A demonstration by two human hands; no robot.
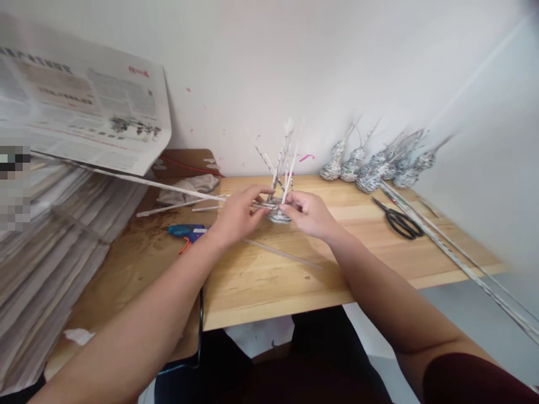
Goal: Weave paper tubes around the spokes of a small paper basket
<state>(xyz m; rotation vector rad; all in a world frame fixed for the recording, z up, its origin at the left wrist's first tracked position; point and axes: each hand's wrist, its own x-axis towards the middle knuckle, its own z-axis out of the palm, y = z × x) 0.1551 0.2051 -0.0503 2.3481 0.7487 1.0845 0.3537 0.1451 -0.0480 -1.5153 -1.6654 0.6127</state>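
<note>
A small round piece woven from rolled newspaper [280,217] stands on the wooden table, with several paper tubes [283,154] sticking up from it. My left hand [242,213] is at its left side, thumb and fingers closed on a long rolled paper tube [177,188] that stretches off to the left. At the right side of the weave, my right hand [310,214] pinches one of the upright paper tubes near its base. The fingers partly cover the woven base.
Several gourd-shaped paper weavings [370,171] stand by the wall at the right. Black scissors [400,221] and long paper tubes [455,255] lie nearby. A glue gun [187,232], a cloth [189,189] and stacked newspapers [63,241] are at the left. A clear stick [286,255] lies in front.
</note>
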